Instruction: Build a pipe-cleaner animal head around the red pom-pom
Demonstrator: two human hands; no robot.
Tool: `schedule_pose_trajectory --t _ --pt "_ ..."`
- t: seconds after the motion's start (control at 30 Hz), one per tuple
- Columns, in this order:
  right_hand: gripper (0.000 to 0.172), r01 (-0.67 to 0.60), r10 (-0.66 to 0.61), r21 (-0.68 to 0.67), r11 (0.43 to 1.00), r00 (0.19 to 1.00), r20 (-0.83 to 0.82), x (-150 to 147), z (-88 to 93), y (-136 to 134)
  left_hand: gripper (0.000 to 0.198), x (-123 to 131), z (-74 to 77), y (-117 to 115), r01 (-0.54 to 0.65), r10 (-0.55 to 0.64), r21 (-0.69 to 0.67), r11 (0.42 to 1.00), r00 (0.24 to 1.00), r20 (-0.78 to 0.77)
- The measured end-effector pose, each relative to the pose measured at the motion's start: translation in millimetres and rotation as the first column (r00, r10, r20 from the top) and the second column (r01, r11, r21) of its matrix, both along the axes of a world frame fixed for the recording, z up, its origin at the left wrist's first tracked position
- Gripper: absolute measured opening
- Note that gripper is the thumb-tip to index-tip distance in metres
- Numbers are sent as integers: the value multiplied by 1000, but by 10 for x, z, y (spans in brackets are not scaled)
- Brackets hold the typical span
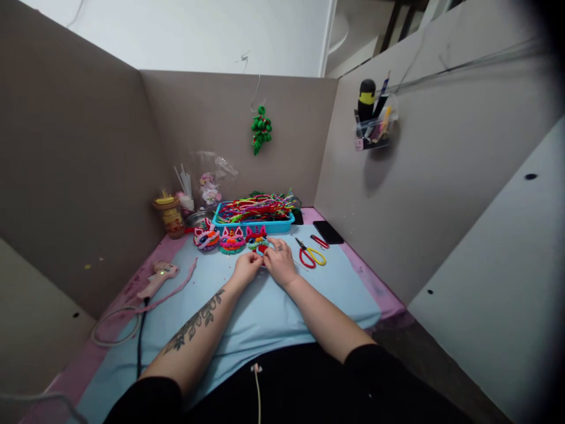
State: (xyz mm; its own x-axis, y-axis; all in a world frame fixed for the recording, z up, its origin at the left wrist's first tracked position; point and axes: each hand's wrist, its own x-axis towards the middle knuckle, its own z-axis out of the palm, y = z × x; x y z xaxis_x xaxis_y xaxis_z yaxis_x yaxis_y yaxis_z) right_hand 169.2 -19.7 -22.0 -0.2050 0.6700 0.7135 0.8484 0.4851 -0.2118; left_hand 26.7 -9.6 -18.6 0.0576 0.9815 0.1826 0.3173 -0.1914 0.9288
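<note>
My left hand (248,268) and my right hand (281,263) meet over the blue cloth, fingers pinched together on a small red and light-blue pipe-cleaner piece (261,249). Much of that piece is hidden by my fingers. Just behind them stands a pipe-cleaner animal head (256,233) with a pink top and teal and orange below; whether it touches the held piece I cannot tell. To its left sit a pink-eared head (232,241) and a pink and orange head (205,237). Scissors (311,255) with red and yellow handles lie open right of my right hand.
A blue tray (253,227) piled with pipe cleaners (260,207) stands behind the heads. A phone (328,232) and a small red tool (319,241) lie at right. At left are a pink corded glue gun (156,279) and a drink cup (170,217). Partition walls enclose the table.
</note>
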Motion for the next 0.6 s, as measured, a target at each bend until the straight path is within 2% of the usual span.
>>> schedule_pose_trajectory --t 0.37,0.5,0.6 --pt "6 -19 14 -72 997 998 -62 -9 -8 8 20 -3 -3 -6 59 -58 -18 998 998 34" --pt "6 -85 76 -28 996 968 -237 46 -5 17 24 -19 -1 5 3 -3 6 1000 998 69" --pt "16 -84 96 46 995 893 -439 101 4 12 25 -53 9 32 -86 82 42 995 992 97"
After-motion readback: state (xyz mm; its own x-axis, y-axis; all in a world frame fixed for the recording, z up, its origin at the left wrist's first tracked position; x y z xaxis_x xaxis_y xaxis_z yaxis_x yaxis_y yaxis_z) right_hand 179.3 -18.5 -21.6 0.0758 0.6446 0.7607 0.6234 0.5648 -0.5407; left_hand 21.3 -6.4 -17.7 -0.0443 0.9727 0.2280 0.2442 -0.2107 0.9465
